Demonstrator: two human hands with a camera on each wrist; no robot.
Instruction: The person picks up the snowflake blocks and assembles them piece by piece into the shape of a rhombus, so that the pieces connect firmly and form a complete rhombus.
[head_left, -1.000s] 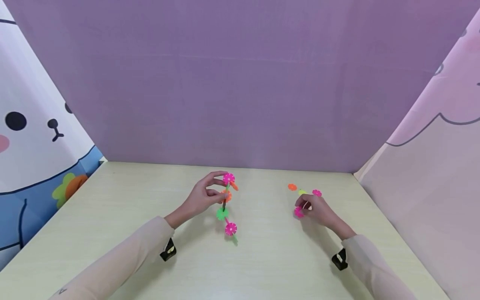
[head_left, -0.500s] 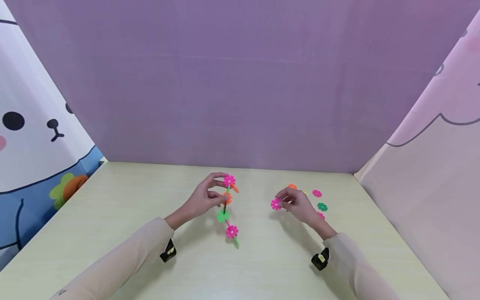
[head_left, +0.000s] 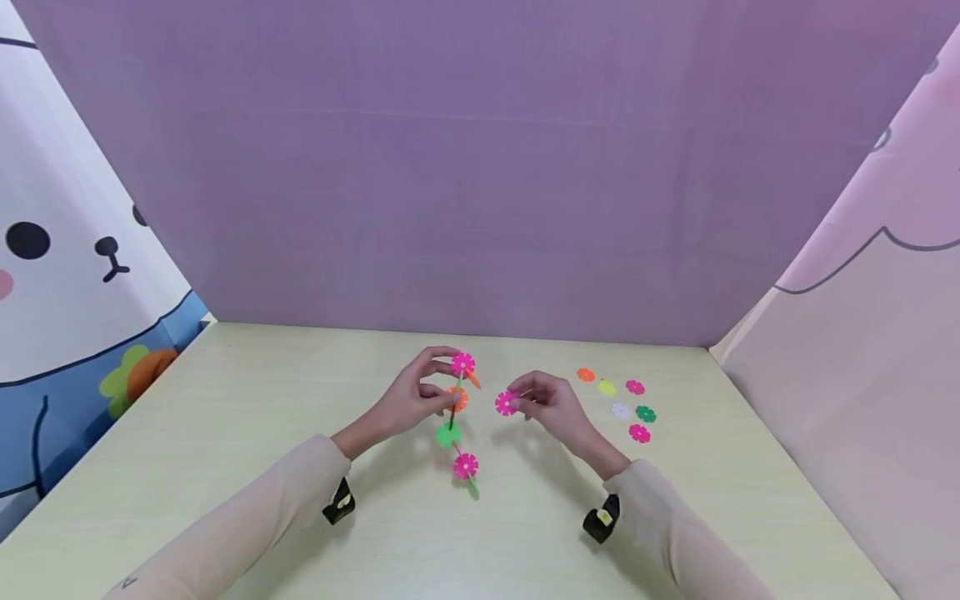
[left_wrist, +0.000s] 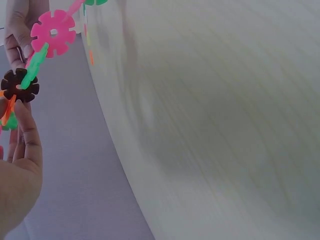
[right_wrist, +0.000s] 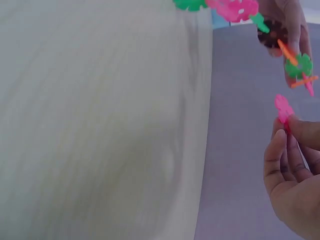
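Observation:
My left hand [head_left: 411,398] pinches a chain of slotted plastic snowflake discs by its upper part, at an orange disc [head_left: 459,399]. Below the fingers hang a bright green disc [head_left: 448,434] and a pink disc [head_left: 466,466], with thin edge-on discs linking them. In the left wrist view a dark brown disc [left_wrist: 20,85] of the chain shows right at the fingertips. Between thumb and fingers, my right hand [head_left: 555,408] holds a single pink snowflake disc [head_left: 506,403], just to the right of the chain and apart from it.
On the pale wooden table [head_left: 375,550], to the right, several loose discs lie flat: orange [head_left: 586,375], yellow [head_left: 607,387], white [head_left: 621,411], dark green [head_left: 646,414] and pink [head_left: 640,433]. A purple panel [head_left: 480,167] rises behind the table's far edge.
My right hand has picked up the pink disc from the loose group and carried it left toward the chain. The left hand and chain have barely shifted.

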